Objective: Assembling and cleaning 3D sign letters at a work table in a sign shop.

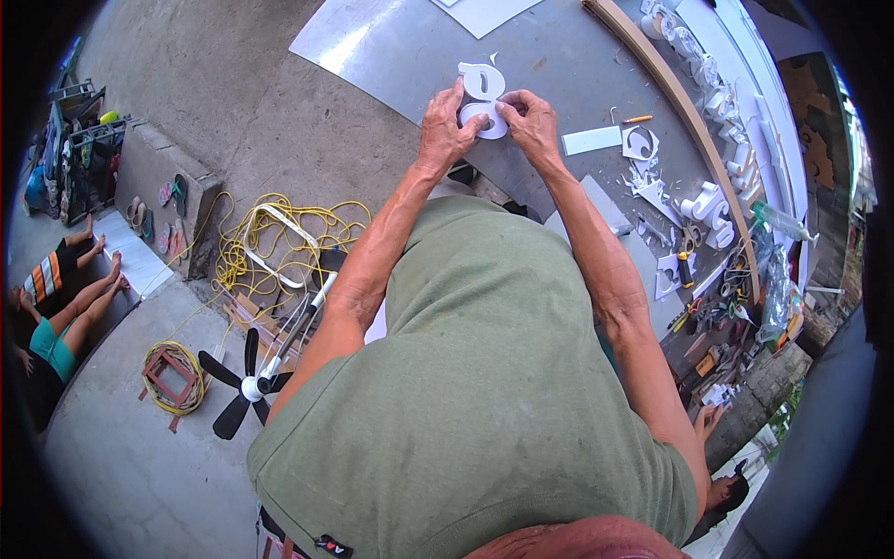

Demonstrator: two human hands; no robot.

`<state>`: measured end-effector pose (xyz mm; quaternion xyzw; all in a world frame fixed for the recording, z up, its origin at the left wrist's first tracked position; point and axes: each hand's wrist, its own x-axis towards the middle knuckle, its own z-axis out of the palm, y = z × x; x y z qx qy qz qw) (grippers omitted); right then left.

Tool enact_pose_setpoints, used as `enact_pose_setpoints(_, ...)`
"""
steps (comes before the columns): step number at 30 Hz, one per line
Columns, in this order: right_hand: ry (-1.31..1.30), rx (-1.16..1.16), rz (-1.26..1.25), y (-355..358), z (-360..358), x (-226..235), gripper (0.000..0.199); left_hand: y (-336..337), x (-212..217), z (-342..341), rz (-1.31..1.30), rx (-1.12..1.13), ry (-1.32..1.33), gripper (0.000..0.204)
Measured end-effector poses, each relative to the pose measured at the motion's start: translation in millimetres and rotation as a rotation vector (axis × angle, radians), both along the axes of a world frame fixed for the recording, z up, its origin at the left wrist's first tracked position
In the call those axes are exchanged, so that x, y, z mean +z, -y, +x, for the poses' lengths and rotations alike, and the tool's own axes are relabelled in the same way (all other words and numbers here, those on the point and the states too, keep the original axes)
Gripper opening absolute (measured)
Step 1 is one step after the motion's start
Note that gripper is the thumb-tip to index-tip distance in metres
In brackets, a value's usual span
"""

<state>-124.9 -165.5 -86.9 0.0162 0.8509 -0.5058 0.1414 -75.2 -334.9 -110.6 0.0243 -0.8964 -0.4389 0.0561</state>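
At the near edge of the grey worktable, my left hand [445, 130] and my right hand [533, 124] are closed on a rounded white cut-out letter [485, 132] with a hole in it. My thumbs press on it from either side. Touching its far side is another thick white cut-out letter [483, 82], also rounded and holed; my left fingertips are beside its left edge. Whether the two pieces are joined I cannot tell. A small white scrap [494, 59] lies just beyond them.
Right of my hands are a white block [592, 141], an orange pencil [638, 119], foam offcuts [655, 191] and orange-handled scissors [685, 266]. A long brown strip [689, 107] curves along the table. Yellow rope [279, 228] and a black-bladed fan [244, 387] occupy the floor at left. Other people sit far left.
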Motion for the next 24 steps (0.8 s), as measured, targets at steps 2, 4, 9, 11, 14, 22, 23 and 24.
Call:
enact_pose_setpoints(2,0.01,-0.002,-0.007,-0.3,-0.4,-1.0,0.019,0.6,1.1,-0.5,0.006,-0.005,0.034,0.075)
enact_pose_setpoints(4,0.018,-0.003,-0.015,-0.9,0.0,-4.2,0.02,0.6,-0.9,-1.0,-0.007,-0.015,0.02,0.076)
enact_pose_setpoints(9,0.034,-0.02,-0.043,-1.2,-1.0,-8.2,0.021,0.5,-1.8,-2.4,-0.036,-0.055,0.015,0.078)
enact_pose_setpoints(11,0.015,-0.015,-0.052,-1.3,-0.9,-9.8,0.02,0.1,-0.9,-3.1,-0.014,-0.06,0.047,0.078)
enact_pose_setpoints(14,0.007,0.001,-0.064,-0.5,0.9,-5.9,0.019,1.5,-6.5,-0.3,-0.021,-0.05,0.012,0.077)
enact_pose_setpoints(22,0.036,0.009,-0.082,-4.0,-2.8,-7.4,0.018,0.1,-4.7,0.7,0.009,-0.048,0.027,0.074)
enact_pose_setpoints(23,0.064,0.004,-0.104,-4.5,-4.2,-7.3,0.019,0.3,-4.2,0.7,0.028,-0.056,0.035,0.074)
enact_pose_setpoints(24,0.093,-0.001,-0.124,-4.1,-4.6,-5.5,0.02,0.3,-3.6,0.9,0.029,-0.054,0.035,0.074)
